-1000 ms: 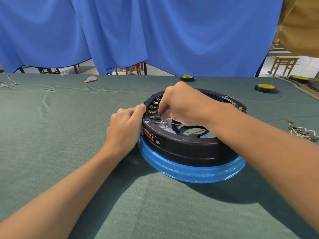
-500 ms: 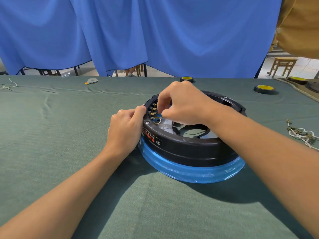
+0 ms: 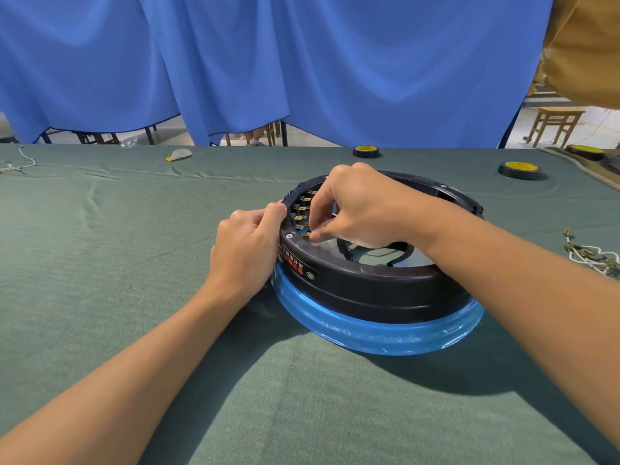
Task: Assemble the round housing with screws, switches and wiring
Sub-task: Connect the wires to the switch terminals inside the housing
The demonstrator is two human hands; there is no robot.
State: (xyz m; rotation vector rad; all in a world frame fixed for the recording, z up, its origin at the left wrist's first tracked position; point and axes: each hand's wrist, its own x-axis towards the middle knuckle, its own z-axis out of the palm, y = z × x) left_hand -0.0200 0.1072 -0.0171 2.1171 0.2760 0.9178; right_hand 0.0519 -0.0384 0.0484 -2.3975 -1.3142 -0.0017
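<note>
Centrally on green worktop (image 3: 100,263): round black housing (image 3: 369,286), blue-wrapped base. Left hand (image 3: 246,250) curled over the left rim, probably bracing against push. Right hand (image 3: 362,209) reaching inside, fingers (image 3: 317,233) pinched narrow on small brass connector (image 3: 307,233) beside switches (image 3: 300,209), likely seating wiring.

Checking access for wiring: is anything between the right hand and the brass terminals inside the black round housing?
Nothing visible does. The right hand reaches inside the black round housing, fingertips pinching one of the brass terminals. The left hand grips the rim beside them, outside the path.
</note>
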